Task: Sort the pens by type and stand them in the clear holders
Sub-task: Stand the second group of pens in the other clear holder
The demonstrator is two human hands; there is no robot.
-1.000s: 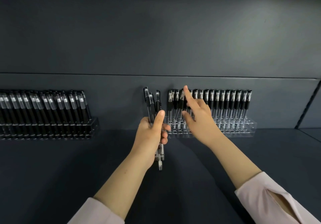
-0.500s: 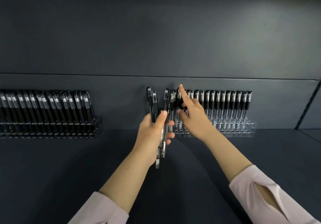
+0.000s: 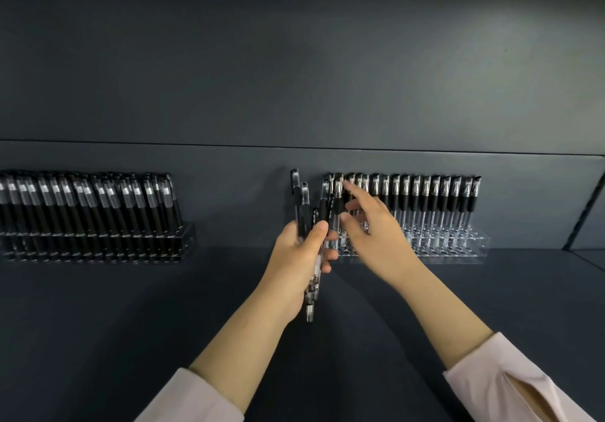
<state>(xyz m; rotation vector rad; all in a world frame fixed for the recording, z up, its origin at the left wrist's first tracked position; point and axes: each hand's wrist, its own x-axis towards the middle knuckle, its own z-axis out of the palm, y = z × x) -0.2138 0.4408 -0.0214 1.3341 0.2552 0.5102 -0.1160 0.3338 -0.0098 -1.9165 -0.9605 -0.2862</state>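
Right hand lowers its pointing finger, fingers spread, holding nothing | left hand squeezes pens beside clear holder at shelf back edge | risk: loose bunch could slip, pens fall.

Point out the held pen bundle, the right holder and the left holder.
held pen bundle [image 3: 298, 205]: head view, upper black barrels.
right holder [image 3: 458, 254]: head view, clear front wall.
left holder [image 3: 190, 241]: head view, right end wall.

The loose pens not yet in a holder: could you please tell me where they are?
Head view, centre: the loose pens are gripped upright by the left hand, just left of the right holder, with the right hand close beside them.
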